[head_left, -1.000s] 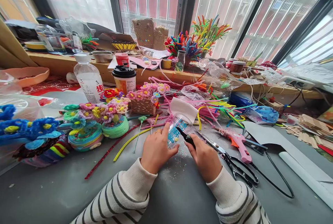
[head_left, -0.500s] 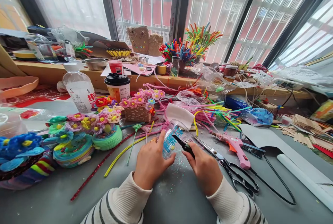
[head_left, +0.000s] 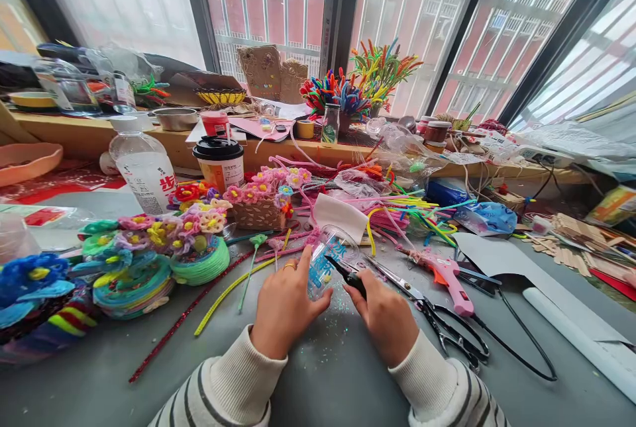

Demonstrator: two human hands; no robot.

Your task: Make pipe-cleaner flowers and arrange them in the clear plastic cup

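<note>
A clear plastic cup (head_left: 322, 267) with blue lettering lies tilted on the grey table, its mouth facing away. My left hand (head_left: 285, 301) holds it from the left, with the index finger along its side and the thumb near its base. My right hand (head_left: 385, 314) is closed around the black handle of a small pointed blade (head_left: 342, 269). The blade's tip points up and left, over the cup's printed side; whether it touches the plastic I cannot tell. Fine glitter (head_left: 330, 341) is scattered on the table below the cup.
Large scissors (head_left: 437, 321) and a pink glue gun (head_left: 447, 275) with a black cord lie to the right. Pipe-cleaner flower pots (head_left: 199, 260) stand at the left, near a plastic bottle (head_left: 144, 169) and a lidded paper cup (head_left: 218, 165). Pipe cleaners (head_left: 387, 215) are heaped behind the clear cup.
The whole view has shifted slightly, with objects now a little further left. Both hands keep nearly the same hold, and the blade stays over the cup.
</note>
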